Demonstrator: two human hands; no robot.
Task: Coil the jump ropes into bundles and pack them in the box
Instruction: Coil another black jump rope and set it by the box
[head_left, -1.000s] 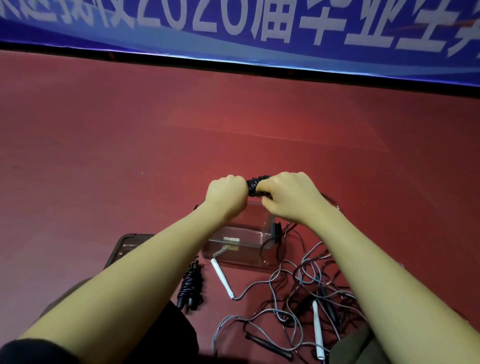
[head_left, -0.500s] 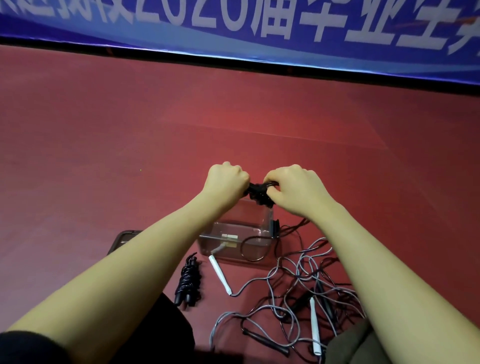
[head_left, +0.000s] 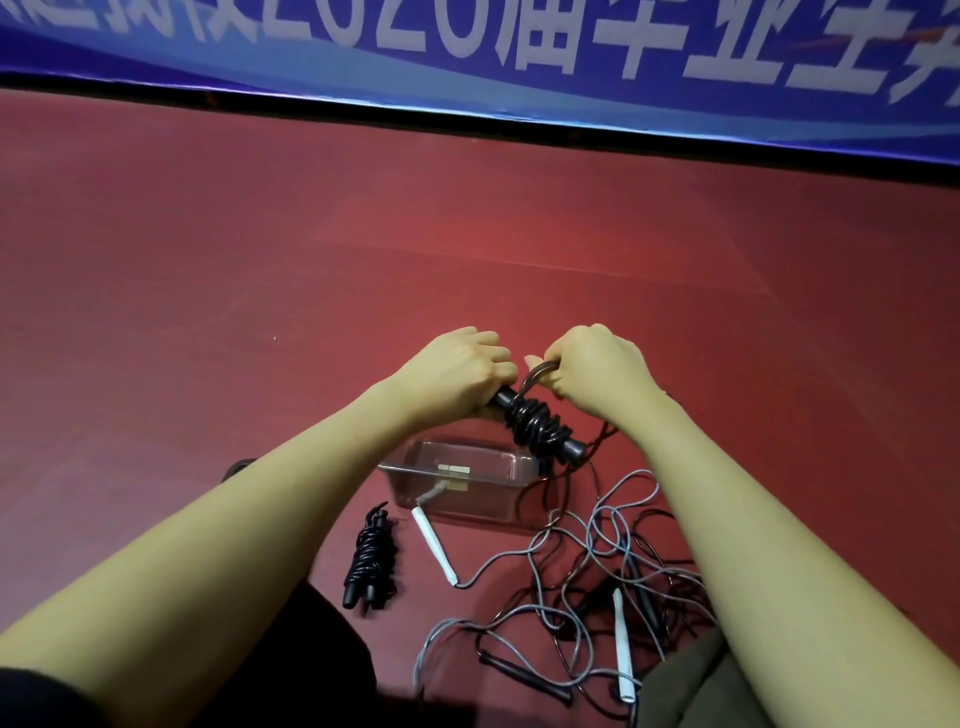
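Left hand (head_left: 457, 371) is gripping one handle end of the black rope bundle (head_left: 535, 423), fingers curled round it. Right hand (head_left: 597, 369) is pinching a loose loop of the same black cord at the bundle's top end. Bundle is hanging tilted, its free handle end pointing toward 4 o'clock, just above the far right corner of the clear box (head_left: 457, 486).

Box is sitting on the red floor (head_left: 260, 312) below the hands, a white sticker on its base showing through; whether any rope is inside it, cannot tell.

Finished black bundle (head_left: 370, 558) is lying on the floor at 7 o'clock from the box, apart from it. White handle (head_left: 434, 545) is lying just in front of the box's near wall, its grey cord running toward 4 o'clock into the tangle of loose ropes (head_left: 587, 587). Second white handle (head_left: 622, 644) is lying in that tangle. Blue banner (head_left: 467, 47) is running along the far edge.
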